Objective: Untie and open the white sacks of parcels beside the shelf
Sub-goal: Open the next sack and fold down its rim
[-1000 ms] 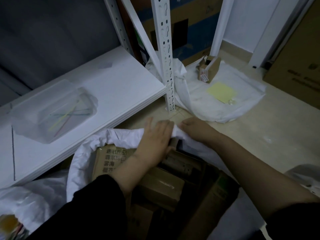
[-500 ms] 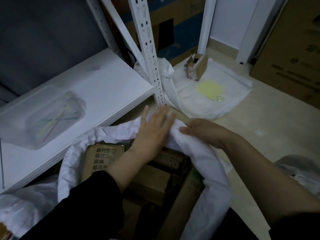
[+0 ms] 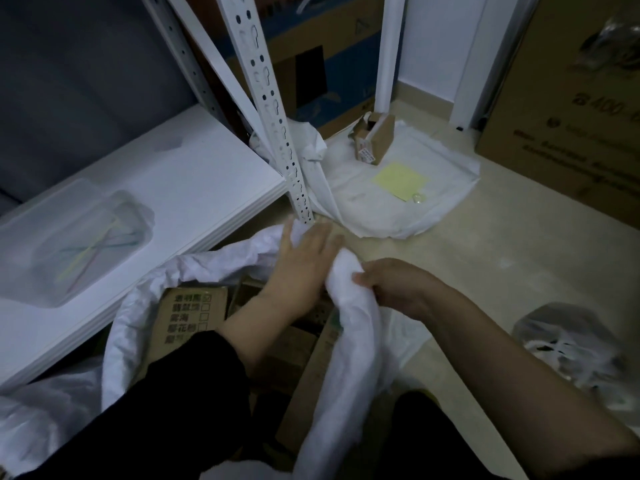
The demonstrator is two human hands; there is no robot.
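Sack: my white sack [image 3: 349, 358] sits open just in front of the shelf post [image 3: 277, 133], with cardboard parcels [image 3: 188, 313] showing inside.
Left hand: my left hand [image 3: 301, 261] lies flat on the sack rim at the post's foot, fingers straight.
Right hand: my right hand [image 3: 394, 289] grips a bunched fold of the rim, right of the post.

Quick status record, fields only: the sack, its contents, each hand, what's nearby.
sack: white sack beside shelf post, mouth open
contents: cardboard boxes inside
left: left hand flat on the far rim, fingers straight
right: right hand grips the bunched rim
nearby: flattened sack on the floor, bearing small box and yellow sheet; clear tub on the shelf board
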